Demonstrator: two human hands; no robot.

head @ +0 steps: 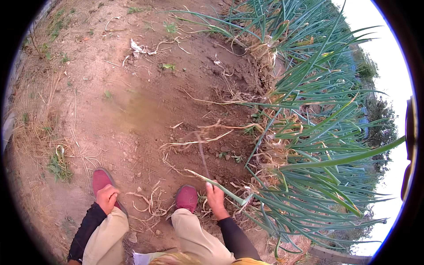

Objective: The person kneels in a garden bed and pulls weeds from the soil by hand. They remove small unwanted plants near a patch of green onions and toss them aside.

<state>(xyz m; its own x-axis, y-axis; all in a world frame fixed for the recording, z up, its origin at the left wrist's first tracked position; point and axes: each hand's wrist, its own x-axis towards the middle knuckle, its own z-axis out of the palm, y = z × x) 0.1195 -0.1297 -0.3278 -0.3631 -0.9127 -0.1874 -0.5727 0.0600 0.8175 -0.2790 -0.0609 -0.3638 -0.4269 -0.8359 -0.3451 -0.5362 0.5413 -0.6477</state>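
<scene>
My right hand (216, 198) grips a thin rod-like tool (203, 157), which reaches forward over the soil. Motion blur hides the shape of its far end. A bent green onion leaf (228, 192) with a dry tip passes close beside that hand. To the right grows a dense row of green onion plants (308, 169), with dry, papery leaves about their bases (271, 150). My left hand (107, 198) is curled into a fist in front of my left leg, over the red shoe (102, 179). Nothing shows in it.
Bare brown soil (142, 106) lies ahead of my feet, with withered leaves (150, 202) strewn over it. My other red shoe (186, 198) stands near the row. Dry grass (43, 132) and a wilted weed (60, 165) are at the left.
</scene>
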